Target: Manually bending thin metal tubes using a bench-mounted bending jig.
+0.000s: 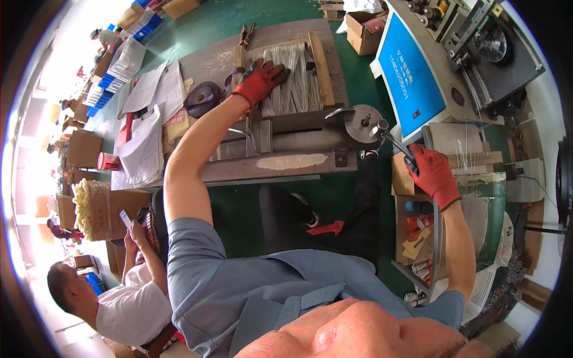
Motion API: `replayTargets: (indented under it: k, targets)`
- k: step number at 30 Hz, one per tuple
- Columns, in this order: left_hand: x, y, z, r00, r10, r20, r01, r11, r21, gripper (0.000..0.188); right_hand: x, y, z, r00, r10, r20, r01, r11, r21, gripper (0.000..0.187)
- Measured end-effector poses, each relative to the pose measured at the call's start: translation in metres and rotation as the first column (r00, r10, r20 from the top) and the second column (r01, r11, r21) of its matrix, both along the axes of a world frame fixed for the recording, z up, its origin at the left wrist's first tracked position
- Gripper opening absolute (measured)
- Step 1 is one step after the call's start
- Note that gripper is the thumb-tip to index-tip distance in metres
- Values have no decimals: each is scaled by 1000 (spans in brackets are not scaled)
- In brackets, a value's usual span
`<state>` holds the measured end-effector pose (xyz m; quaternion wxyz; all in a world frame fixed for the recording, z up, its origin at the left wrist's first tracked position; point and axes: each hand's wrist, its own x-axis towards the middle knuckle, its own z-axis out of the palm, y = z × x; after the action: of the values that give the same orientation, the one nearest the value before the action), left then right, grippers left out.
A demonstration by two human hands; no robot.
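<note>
Left hand flat on pale wires, fingers slightly apart — right hand closed around a lever.
The thin, straight wires lie on the table between wooden bars; uneven palm pressure could splay or bend them, I judge — and a slipping grip could let the metal lever swing. The disc beside it is round, bare metal; the red gloves look matt, dark at the fingertips.

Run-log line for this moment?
left hand: on pale strands | right hand: closed around metal rod | metal disc: near rod | ribbon roll: left of strands
</note>
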<state>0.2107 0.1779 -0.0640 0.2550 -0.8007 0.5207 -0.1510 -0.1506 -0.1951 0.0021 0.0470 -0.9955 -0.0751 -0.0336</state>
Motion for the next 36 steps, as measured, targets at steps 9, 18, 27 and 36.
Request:
replayTargets:
  k: [9, 18, 27, 36]
  targets:
    - [2, 11, -13, 998, 48, 45, -43, 994, -96, 54, 1, 2, -1, 999, 17, 51, -16, 1000, -26, 35]
    - [-19, 5, 17, 939, 187, 290, -190, 982, -16, 60, -2, 0, -4, 998, -43, -42, 42, 999, -34, 40]
    - [-41, -11, 63, 914, 393, -99, -394, 808, -437, 60, 6, -17, -11, 987, 96, 131, -84, 992, -95, 47]
    - [-127, -117, 103, 902, -38, -429, -326, 592, -737, 61, 19, -6, -5, 886, 66, 460, 56, 967, -247, 45]
